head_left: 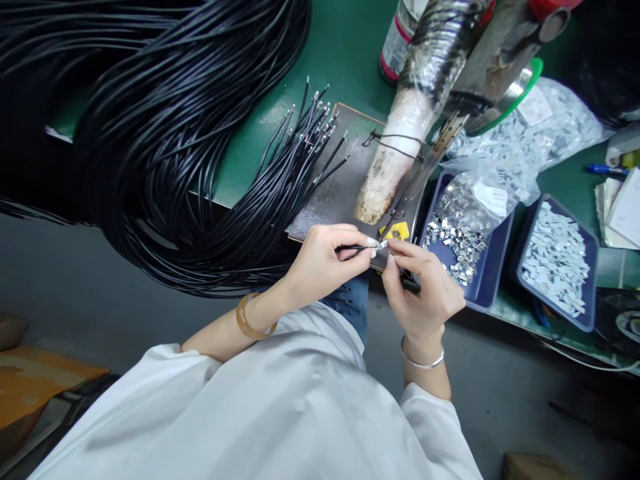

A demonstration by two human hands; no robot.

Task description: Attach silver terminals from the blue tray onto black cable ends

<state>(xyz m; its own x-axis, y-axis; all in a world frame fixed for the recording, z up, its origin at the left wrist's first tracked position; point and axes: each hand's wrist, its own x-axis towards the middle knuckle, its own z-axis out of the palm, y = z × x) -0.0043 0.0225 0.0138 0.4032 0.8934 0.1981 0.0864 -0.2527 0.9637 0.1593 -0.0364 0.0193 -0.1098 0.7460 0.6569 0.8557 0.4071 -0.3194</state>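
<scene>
My left hand is closed in a pinch on a black cable near its stripped end. Opposite it, my right hand pinches a small shiny metal terminal at the cable's tip. The fingertips of both hands almost meet there, partly hiding the joint; whether the wire sits inside the terminal I cannot tell. Just beyond the fingers lies a yellow label, below a soldering-fume-like white wrapped tube. A large bundle of black cables lies to the left, its cut ends resting near a metal plate.
Right of my hands stand a blue tray with small metal pieces and another blue tray with pale flat pieces. Plastic bags of parts lie behind them. A jar and a green-rimmed metal cylinder stand at the back.
</scene>
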